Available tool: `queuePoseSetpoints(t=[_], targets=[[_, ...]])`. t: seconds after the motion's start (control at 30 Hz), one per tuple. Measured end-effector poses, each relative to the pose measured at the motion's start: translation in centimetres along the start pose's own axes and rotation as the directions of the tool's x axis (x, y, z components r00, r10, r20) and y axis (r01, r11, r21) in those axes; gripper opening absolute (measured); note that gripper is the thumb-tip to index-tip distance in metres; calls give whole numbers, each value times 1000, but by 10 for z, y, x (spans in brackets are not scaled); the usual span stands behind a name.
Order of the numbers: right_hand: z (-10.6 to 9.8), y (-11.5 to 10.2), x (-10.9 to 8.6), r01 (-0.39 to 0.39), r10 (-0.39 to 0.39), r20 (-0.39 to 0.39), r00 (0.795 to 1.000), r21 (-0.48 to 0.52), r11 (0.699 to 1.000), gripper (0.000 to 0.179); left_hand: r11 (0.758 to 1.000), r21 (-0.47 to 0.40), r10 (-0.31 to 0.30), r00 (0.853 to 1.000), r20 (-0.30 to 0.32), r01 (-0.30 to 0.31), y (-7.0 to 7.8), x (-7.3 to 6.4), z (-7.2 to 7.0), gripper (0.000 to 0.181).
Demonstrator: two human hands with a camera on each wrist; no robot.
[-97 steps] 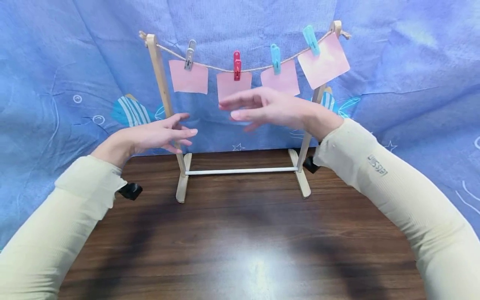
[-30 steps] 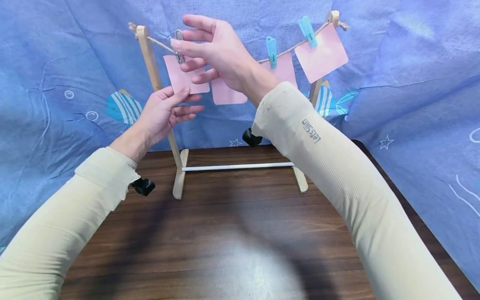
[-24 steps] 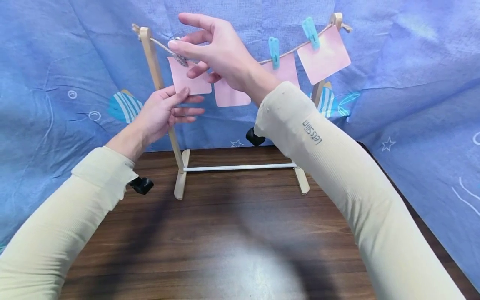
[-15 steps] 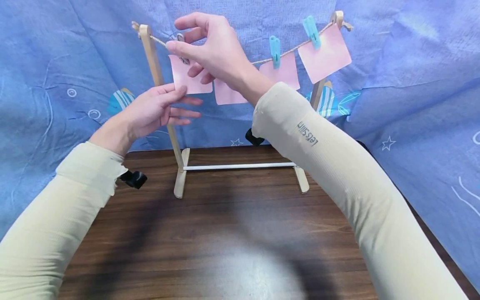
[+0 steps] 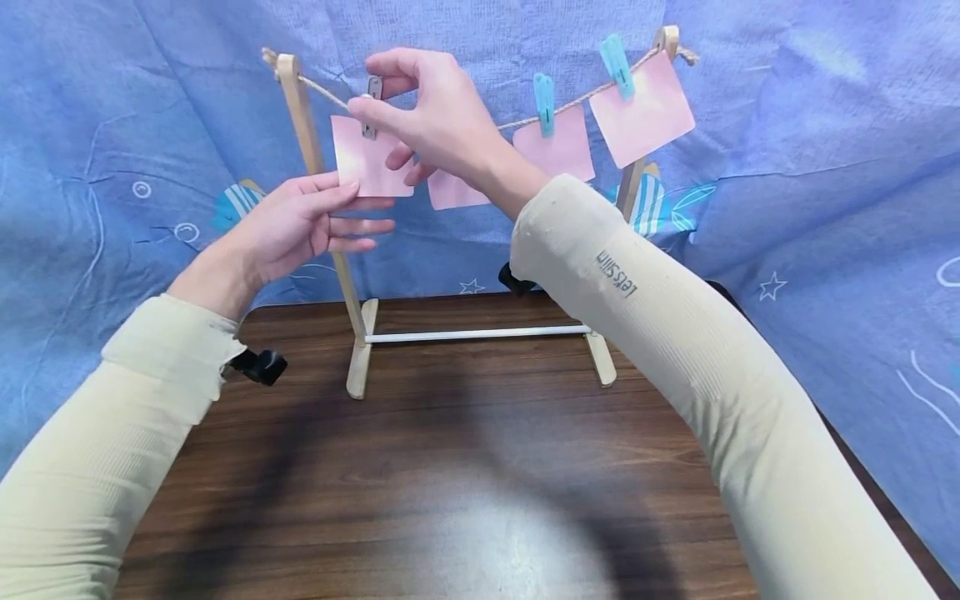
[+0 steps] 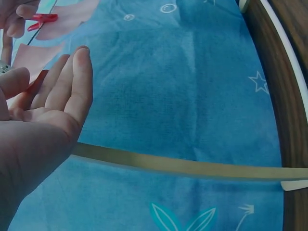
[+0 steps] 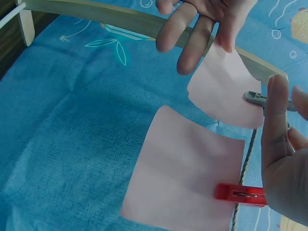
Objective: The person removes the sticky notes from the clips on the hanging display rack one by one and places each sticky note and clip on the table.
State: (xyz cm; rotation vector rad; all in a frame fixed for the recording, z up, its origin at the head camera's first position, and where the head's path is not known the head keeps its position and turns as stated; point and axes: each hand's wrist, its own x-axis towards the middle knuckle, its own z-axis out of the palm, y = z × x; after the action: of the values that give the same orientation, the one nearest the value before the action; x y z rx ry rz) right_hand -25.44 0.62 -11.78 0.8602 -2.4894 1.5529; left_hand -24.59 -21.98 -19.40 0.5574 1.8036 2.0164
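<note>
At the left of the line, my left hand [image 5: 288, 221] pinches the lower left corner of a pink paper square [image 5: 382, 171] between thumb and forefinger, its other fingers spread. My right hand [image 5: 442, 117] pinches a grey clothespin [image 5: 369, 131] at that paper's top edge; the thumb covers part of it. In the right wrist view the clothespin [image 7: 255, 98] bites the paper right by the rope [image 7: 248, 154]. Close beneath my right wrist hangs a second pink paper [image 7: 187, 173] under a red clothespin [image 7: 240, 193], which my right hand hides in the head view.
Two more pink papers hang to the right from blue clothespins [image 5: 544, 104]. The rope runs between wooden posts [image 5: 300, 117] joined low by a white rod [image 5: 480, 334]. The stand rests on a dark wood table [image 5: 420, 467] before a blue cloth [image 5: 150, 108].
From free in the air, my left hand has taken the leftmost paper's corner and my right hand has risen leftward to the grey clothespin. The clothespin tilted, then came upright again.
</note>
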Motion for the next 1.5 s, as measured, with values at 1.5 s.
queuePoseSetpoints(t=[1.5], targets=[[-19,12,-1,-63,65,61,996,-35,997,38,948,92,318,886,-338,-305,-15,-8,-14,12]])
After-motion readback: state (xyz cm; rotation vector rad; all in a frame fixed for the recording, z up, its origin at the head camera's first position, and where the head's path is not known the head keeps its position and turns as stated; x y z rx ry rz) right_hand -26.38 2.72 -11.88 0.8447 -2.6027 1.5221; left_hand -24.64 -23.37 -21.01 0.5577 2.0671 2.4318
